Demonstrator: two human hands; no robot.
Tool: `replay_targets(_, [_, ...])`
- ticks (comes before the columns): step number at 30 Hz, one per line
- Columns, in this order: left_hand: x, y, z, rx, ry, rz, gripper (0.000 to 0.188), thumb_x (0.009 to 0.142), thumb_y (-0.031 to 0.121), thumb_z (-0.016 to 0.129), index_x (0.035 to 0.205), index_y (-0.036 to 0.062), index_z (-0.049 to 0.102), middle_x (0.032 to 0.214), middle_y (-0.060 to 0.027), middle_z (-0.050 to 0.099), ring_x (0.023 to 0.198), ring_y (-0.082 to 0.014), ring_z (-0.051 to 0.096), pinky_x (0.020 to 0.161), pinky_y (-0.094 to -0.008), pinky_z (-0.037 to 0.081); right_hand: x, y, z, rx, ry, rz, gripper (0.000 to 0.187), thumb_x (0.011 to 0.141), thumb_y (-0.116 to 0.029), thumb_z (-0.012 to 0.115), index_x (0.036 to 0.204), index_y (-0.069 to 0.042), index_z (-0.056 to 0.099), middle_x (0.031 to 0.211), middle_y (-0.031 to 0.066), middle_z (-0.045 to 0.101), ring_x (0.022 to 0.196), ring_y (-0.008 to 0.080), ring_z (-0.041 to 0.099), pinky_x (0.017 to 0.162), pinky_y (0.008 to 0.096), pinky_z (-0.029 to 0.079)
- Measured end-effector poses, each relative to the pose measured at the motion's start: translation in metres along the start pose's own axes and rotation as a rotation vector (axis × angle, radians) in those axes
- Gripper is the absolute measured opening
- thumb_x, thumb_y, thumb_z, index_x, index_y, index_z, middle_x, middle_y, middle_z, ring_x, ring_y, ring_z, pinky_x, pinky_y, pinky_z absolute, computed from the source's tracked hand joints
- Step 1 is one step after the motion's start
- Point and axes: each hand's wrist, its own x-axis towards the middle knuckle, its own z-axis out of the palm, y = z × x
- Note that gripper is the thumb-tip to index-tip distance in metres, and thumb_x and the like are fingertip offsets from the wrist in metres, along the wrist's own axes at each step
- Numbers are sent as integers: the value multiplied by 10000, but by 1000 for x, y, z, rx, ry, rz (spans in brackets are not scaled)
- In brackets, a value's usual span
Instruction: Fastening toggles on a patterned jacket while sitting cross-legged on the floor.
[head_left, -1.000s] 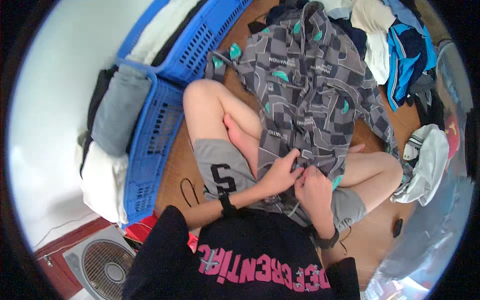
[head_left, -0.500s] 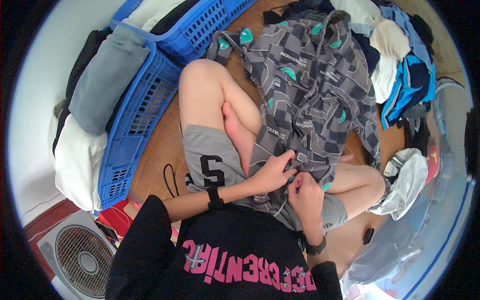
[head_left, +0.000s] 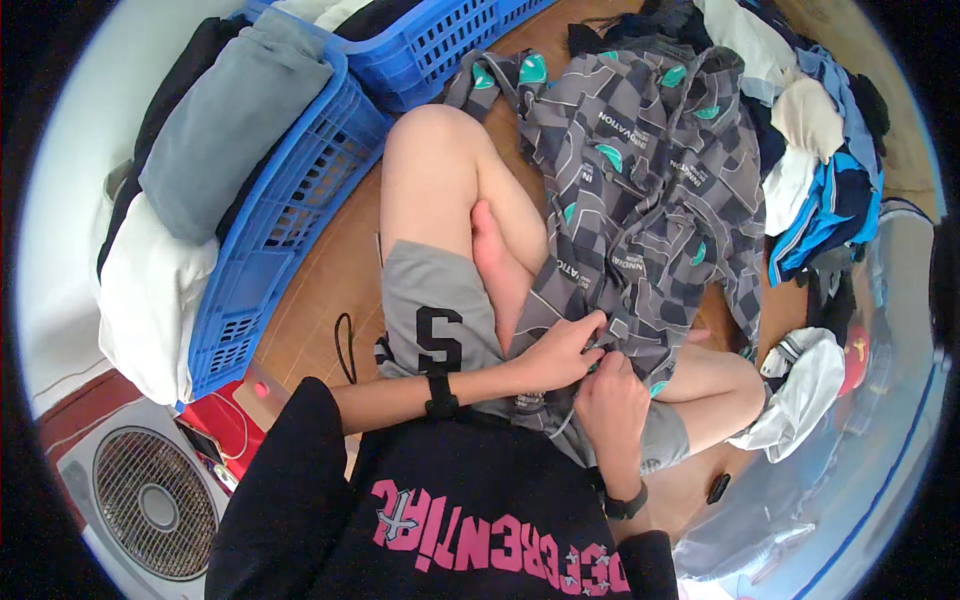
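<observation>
A grey and black patterned button-up shirt (head_left: 640, 190) with green patches lies spread over my crossed legs, its collar pointing away from me. At its near hem, my left hand (head_left: 560, 352) pinches the front edge between thumb and fingers. Close against it, my right hand (head_left: 612, 400) has its fingers closed on the same edge, a little nearer to me. The fingertips almost meet there and cover the bit of cloth between them. One sleeve stretches out at the far left, and the other hangs down on the right beside my knee.
Blue plastic baskets (head_left: 290, 215) stand at the left, a grey folded garment (head_left: 235, 125) over one rim. Piled clothes (head_left: 800, 130) lie at the far right. A white cap-like item (head_left: 800, 395), clear plastic bag (head_left: 840, 500), small black object (head_left: 718, 488) and box fan (head_left: 155, 505) surround me.
The view has shifted slightly, so surroundings sit differently in it. Both hands stay at the shirt's hem; the right hand's fingers have turned over and are more tucked against the left's.
</observation>
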Motion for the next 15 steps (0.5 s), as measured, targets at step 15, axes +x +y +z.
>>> replay_targets(15, [4,-21,-2,26,-27,-50,269,899,124,647,1106,28,504,781,-121,630,635,-203,619,561,-365,476,0,18,-11,458,32,137,53,830,-71,612,859,-41,579,819,178,614,688,343,641,603,463,491])
